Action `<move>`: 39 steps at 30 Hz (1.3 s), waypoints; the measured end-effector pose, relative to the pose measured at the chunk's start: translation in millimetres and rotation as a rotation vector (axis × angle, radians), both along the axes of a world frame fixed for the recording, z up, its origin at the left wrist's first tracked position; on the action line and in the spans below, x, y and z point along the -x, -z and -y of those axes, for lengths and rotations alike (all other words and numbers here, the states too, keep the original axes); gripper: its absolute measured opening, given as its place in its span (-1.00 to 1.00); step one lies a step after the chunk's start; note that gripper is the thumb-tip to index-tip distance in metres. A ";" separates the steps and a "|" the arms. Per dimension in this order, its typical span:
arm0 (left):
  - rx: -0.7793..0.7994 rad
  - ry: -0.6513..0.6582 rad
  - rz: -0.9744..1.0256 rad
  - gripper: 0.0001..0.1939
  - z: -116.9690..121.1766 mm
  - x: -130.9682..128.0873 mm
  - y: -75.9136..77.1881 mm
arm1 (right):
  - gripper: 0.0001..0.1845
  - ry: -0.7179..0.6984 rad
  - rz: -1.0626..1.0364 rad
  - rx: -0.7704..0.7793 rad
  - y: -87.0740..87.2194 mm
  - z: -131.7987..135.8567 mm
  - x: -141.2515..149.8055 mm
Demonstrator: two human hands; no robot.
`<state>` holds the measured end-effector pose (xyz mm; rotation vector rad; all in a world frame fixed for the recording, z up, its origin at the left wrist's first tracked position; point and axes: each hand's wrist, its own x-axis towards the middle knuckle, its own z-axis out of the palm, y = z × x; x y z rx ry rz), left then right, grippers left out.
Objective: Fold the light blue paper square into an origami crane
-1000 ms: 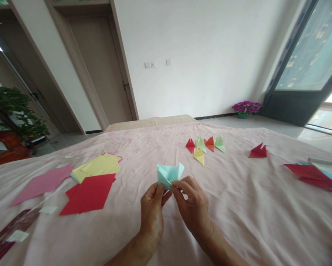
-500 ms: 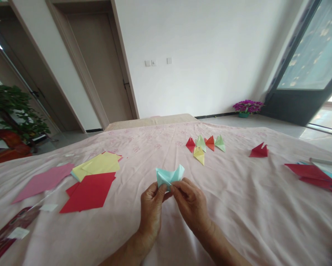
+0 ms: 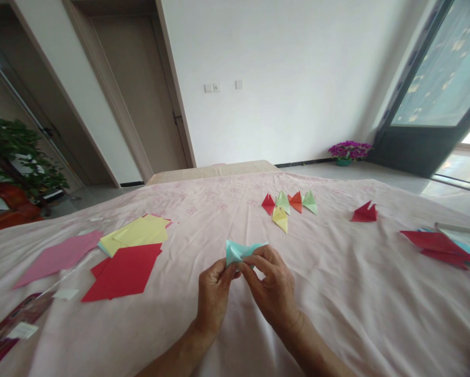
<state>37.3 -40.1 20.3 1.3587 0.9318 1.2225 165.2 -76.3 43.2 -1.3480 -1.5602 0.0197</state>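
A light blue sheet of origami paper (image 3: 237, 251), partly folded with raised corners, is held between both hands above the cloth. My left hand (image 3: 214, 288) pinches its lower left edge between thumb and fingers. My right hand (image 3: 273, 277) grips the right side, its thumb close to the left thumb at the lower middle. The fingers hide the lower part of the paper. Beyond the hands stand several small folded paper pieces, among them a yellow one (image 3: 280, 219), a red one (image 3: 268, 204) and an orange one (image 3: 296, 202).
On the left lie red sheets (image 3: 127, 272), yellow sheets (image 3: 143, 231) and a pink sheet (image 3: 58, 259), near a dark red package (image 3: 11, 330). To the right are a red folded piece (image 3: 364, 212) and more red paper (image 3: 435, 246). A pink cloth (image 3: 203, 209) covers the surface.
The right hand's fingers have moved up and over the blue paper's right corner, which now sits lower. The left hand keeps its pinch.
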 end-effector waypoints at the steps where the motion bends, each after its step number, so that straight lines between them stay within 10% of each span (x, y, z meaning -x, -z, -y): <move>1: -0.014 -0.002 -0.027 -0.70 -0.1 0.2 -0.2 | -0.89 -0.010 -0.007 -0.011 -0.3 -0.1 -0.2; 22: 0.045 0.092 0.095 -0.74 3.5 -4.7 1.4 | -0.87 -0.049 -0.008 -0.052 -5.6 1.9 0.8; 31: -0.132 -0.226 -0.057 -0.80 2.0 4.4 3.2 | -0.78 0.080 -0.596 0.000 9.4 -2.0 4.0; 39: -0.207 -0.234 -0.097 -0.81 4.2 5.1 3.3 | -0.68 -0.150 -0.947 0.249 21.5 -12.7 8.4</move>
